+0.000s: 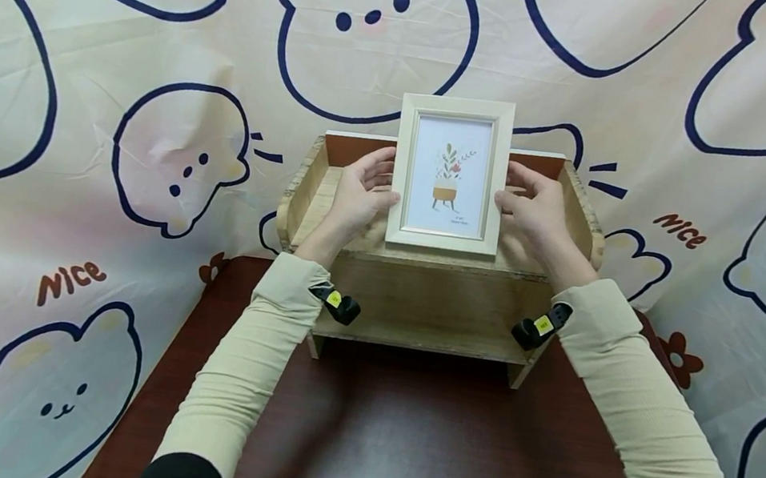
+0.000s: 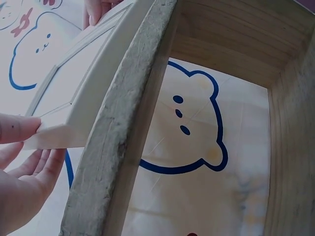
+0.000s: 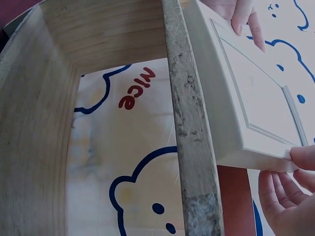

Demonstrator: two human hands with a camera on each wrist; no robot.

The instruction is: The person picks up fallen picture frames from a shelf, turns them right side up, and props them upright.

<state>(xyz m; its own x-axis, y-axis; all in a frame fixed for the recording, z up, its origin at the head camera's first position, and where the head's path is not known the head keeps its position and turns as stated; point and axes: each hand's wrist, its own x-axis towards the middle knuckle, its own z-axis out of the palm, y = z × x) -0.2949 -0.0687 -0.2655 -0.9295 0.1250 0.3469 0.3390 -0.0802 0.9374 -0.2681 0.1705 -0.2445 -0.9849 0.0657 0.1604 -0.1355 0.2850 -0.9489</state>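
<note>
A white picture frame (image 1: 441, 240) with a potted-plant print stands upright over the top board of a small wooden shelf (image 1: 418, 304). My left hand (image 1: 361, 188) grips its left side, thumb on the front and fingers behind. On the opposite side my right hand (image 1: 536, 207) holds the frame the same way. In the left wrist view the left thumb (image 2: 19, 129) presses the frame's front edge (image 2: 83, 123), close by the shelf's board edge. The right wrist view shows the right hand (image 3: 290, 196) pinching the frame's corner (image 3: 256, 155).
The two-tier shelf has raised side panels (image 1: 585, 217) and a reddish-brown back strip (image 1: 354, 150). It stands on a dark brown table (image 1: 399, 451) against a cloth backdrop (image 1: 198, 45) printed with bears. The shelf's lower level (image 1: 414, 336) is open at the front.
</note>
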